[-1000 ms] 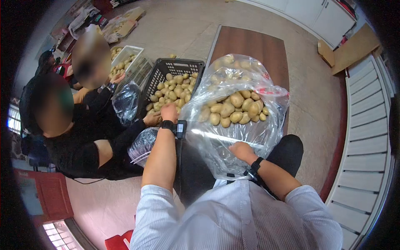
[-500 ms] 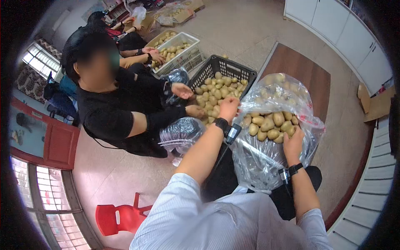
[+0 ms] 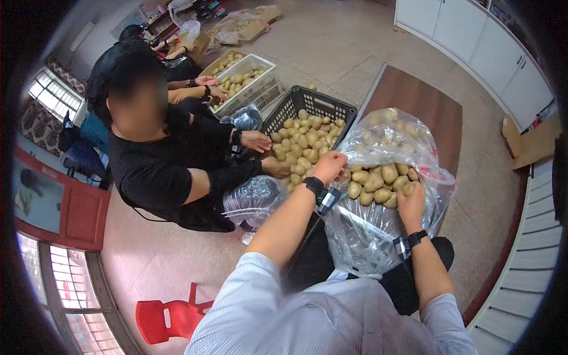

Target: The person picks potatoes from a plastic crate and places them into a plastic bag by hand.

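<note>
A clear plastic bag [image 3: 361,236] lies open over my lap and the brown board, with a pile of potatoes [image 3: 378,182] in its mouth. My left hand [image 3: 331,167] is closed at the bag's left edge, its fingers pinched; what they hold is too small to make out. At the right side of the pile, my right hand [image 3: 411,203] has its fingers curled around a potato [image 3: 407,189]. Left of the bag stands a black crate [image 3: 349,112] holding many potatoes.
A co-worker in black [image 3: 160,160] sits at the left, both hands by the black crate. Behind are a white crate [image 3: 264,92] and other people. A red stool [image 3: 171,319] stands at lower left, white cabinets [image 3: 485,47] at upper right. A wrapped bundle [image 3: 254,198] is beside my left arm.
My left hand has moved from the black crate to the bag's edge. My right hand has gone from the lower part of the bag up to the potatoes. The view has swung left.
</note>
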`<state>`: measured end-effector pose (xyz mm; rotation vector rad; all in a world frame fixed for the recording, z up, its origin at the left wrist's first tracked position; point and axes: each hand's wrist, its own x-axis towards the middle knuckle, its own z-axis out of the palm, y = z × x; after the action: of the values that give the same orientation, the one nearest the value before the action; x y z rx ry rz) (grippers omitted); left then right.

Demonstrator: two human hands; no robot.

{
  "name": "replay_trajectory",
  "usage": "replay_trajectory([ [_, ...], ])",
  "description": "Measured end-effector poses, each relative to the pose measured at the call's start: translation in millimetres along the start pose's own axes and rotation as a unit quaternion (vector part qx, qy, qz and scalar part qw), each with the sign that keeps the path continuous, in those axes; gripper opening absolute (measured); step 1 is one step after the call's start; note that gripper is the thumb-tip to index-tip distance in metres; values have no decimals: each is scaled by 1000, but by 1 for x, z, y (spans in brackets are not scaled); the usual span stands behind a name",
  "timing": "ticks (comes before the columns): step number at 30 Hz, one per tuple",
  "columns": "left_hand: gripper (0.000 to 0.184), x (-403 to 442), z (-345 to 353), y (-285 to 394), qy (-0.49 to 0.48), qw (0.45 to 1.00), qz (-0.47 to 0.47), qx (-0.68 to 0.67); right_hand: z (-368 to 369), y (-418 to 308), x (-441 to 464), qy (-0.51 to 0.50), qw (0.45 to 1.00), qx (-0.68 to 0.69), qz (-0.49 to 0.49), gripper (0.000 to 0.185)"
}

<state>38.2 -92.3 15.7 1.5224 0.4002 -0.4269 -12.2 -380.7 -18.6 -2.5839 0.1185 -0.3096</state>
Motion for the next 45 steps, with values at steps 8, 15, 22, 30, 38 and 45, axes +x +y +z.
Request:
replay_trajectory([
  [8,29,-10,5,5,-62,997,-14,34,3,-40,0,-95,925,345,129,37],
  [15,34,-25,22,15,-168,983,-24,63,3,-92,-1,-251,783,531,206,30],
  [22,37,-7,17,1,-323,944,-51,-35,8,-105,2,-287,753,565,179,36],
  [30,38,4,3,-7,-240,959,-72,-130,26,-97,-5,-244,808,511,166,32],
  [38,35,27,-31,-24,-138,960,3,-243,48,-36,-37,-198,935,293,40,40],
  [45,36,44,-71,-36,49,938,6,-344,32,-22,-40,-125,977,171,0,40],
])
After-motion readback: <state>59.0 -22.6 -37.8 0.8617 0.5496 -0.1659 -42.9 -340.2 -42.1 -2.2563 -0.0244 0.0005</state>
